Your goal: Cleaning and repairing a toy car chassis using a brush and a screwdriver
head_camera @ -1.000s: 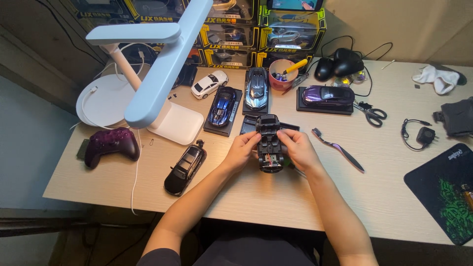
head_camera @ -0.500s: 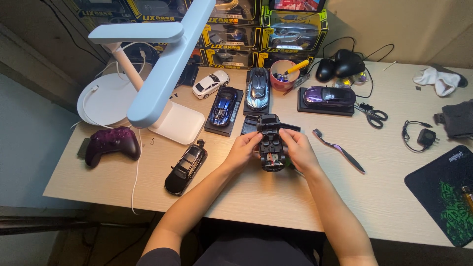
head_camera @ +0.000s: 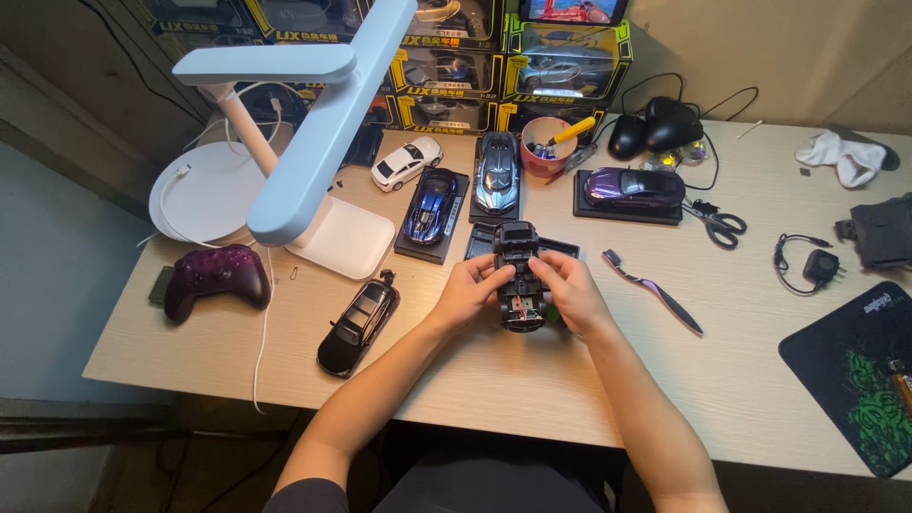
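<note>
Both my hands hold a black model car chassis (head_camera: 520, 275) turned underside up over the middle of the wooden desk (head_camera: 494, 380). My left hand (head_camera: 467, 293) grips its left side with the thumb on top. On the other side, my right hand (head_camera: 568, 293) clasps it, fingers curled over the edge. Small red and white parts show in the chassis near its near end. A black display base (head_camera: 484, 242) lies just behind it.
A black model car (head_camera: 358, 326) lies left of my hands, a toothbrush (head_camera: 654, 291) to the right. Blue (head_camera: 429, 205), silver (head_camera: 497, 173), white (head_camera: 406, 161) and purple (head_camera: 634, 187) cars stand behind. A white lamp (head_camera: 313, 142), game controller (head_camera: 215, 277), scissors (head_camera: 714, 221) and mouse mat (head_camera: 855, 380) are around.
My hands and the chassis have stayed in place; only the fingers shift slightly on it.
</note>
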